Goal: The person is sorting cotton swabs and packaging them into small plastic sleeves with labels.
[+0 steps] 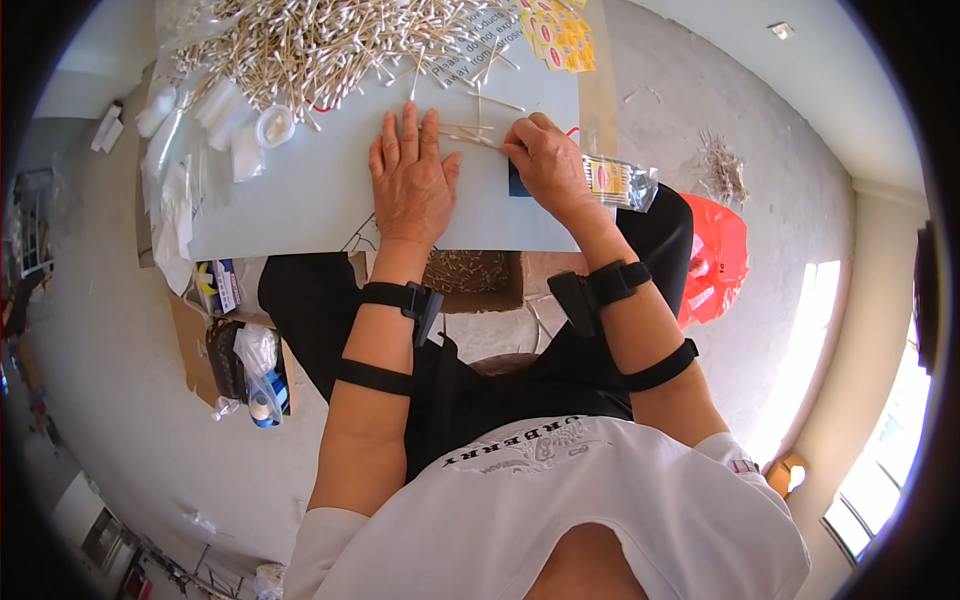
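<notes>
My left hand [412, 178] lies palm down on the pale tabletop [300, 205], fingers stretched out and slightly spread. Its fingertips are close to the near edge of a big heap of cotton swabs [310, 50]. To the right, my right hand [548, 165] is closed, thumb and fingers drawn together on the table. What sits inside its fingers is hidden. Between the two hands lie a few loose cotton swabs [466, 130], with some ends reaching toward the right fingertips. A clear packet of cotton swabs [618, 182] rests just right of my right wrist.
Yellow printed labels [560, 38] lie at the far right of the table. At left are a round white container [274, 127] and clear plastic bags [222, 112]. A cardboard box [470, 285] stands under the table, and a red bag [712, 260] is on the right.
</notes>
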The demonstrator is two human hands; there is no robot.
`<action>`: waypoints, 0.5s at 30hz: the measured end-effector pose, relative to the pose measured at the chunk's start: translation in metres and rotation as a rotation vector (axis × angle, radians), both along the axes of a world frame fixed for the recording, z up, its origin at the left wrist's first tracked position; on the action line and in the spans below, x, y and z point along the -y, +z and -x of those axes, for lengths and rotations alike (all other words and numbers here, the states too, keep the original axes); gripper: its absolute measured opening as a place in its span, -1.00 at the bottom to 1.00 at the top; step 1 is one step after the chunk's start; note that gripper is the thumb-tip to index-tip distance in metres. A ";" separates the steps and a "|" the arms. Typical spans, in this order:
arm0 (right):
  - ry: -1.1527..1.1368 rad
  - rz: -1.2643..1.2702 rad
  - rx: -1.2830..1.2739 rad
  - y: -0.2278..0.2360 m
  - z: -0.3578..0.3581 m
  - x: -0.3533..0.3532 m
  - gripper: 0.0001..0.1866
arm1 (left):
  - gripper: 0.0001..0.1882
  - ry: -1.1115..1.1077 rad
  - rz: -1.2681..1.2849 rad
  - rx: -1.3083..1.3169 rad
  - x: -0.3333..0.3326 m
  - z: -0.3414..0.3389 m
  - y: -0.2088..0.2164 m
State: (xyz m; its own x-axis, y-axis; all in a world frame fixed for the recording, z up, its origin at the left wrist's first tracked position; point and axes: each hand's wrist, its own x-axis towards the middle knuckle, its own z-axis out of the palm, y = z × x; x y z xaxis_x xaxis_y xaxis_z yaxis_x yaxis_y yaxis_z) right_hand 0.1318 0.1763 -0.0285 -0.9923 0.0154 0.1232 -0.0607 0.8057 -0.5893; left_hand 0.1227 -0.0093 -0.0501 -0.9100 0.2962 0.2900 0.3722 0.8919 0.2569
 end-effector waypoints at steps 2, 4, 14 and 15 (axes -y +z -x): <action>-0.020 0.107 0.036 0.003 0.001 0.002 -0.86 | -0.42 0.011 0.011 0.012 -0.001 0.000 0.001; -0.049 0.123 -0.012 0.003 0.001 0.008 -0.86 | -0.40 0.003 0.000 0.008 -0.001 0.000 0.001; -0.188 0.140 0.114 0.021 0.000 0.001 -0.92 | -0.39 0.011 0.017 0.002 -0.002 0.000 -0.001; -0.189 0.138 0.115 0.028 -0.007 -0.002 -0.92 | -0.39 0.011 0.015 0.003 -0.002 0.000 -0.001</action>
